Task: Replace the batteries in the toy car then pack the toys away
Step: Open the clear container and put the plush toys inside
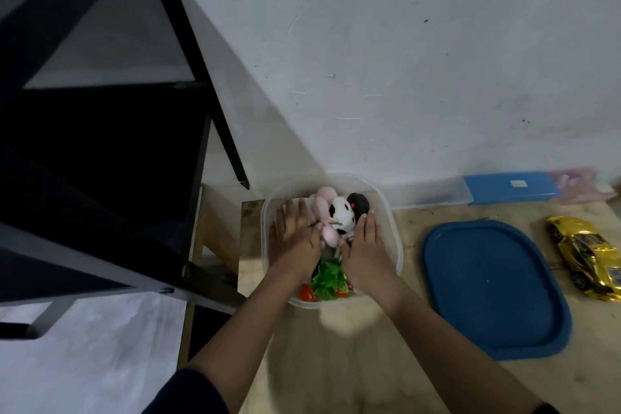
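Note:
A clear plastic tub [393,228] stands on the wooden table and holds soft toys: a white and black plush [342,213], a pink plush [324,202], a black one [359,202] and a green leafy toy [327,281]. My left hand [294,235] lies flat with straight fingers on the toys at the tub's left side. My right hand [364,250] lies flat on them at the right side. The tub's blue lid [490,289] rests on the table to the right. A gold toy car [586,257] sits beyond the lid near the right edge.
A black metal shelf frame [111,131] stands close on the left. Against the white wall at the back right lie a clear box with a blue lid [507,191] and a pink packet [578,186]. Bare tabletop [353,363] shows in front of the tub.

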`<state>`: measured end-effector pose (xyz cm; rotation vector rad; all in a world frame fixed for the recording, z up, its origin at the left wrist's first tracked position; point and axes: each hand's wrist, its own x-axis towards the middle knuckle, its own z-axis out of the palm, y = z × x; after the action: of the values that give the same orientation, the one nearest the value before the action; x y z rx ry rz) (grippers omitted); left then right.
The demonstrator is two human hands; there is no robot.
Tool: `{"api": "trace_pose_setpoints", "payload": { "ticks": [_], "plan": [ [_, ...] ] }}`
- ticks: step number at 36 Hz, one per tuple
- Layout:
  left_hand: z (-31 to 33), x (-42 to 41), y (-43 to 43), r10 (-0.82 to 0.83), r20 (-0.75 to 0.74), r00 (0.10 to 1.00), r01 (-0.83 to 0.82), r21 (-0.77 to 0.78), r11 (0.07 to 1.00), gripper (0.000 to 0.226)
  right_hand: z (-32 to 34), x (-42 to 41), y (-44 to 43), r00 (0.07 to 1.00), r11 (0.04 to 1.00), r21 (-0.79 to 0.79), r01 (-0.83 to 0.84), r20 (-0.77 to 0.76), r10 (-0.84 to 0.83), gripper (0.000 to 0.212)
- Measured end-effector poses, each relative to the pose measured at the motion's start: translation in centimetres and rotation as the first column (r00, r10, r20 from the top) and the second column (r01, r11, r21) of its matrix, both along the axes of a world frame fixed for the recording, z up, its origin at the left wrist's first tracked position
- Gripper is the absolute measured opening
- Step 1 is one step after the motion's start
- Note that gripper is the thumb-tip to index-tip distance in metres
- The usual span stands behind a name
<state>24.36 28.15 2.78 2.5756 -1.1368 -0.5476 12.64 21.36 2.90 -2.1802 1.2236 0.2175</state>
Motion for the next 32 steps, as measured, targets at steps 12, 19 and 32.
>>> {"api": "trace_pose_setpoints", "payload": {
  "ticks": [12,19,32],
  "plan": [
    [0.8,-0.7,-0.5,0.030,0.052,0.998,-0.031,0.014,0.999,0.057,1.3,0.2,-0.7,0.998,1.000,0.002,-0.018,0.062,0.017,0.065],
    [4.6,-3.5,-1.4,0.057,0.045,0.997,-0.045,-0.234,0.971,0.047,5.9,-2.6,-2.9,0.938,0.993,-0.117,0.011,0.346,0.031,0.057],
    [3.0,-19.6,-6.7,-0.121,0.029,0.992,0.123,-0.385,0.915,0.055,3.3,-22.1,-10.2,0.955,0.952,-0.259,0.165,0.283,-0.089,0.057]
  ]
}}
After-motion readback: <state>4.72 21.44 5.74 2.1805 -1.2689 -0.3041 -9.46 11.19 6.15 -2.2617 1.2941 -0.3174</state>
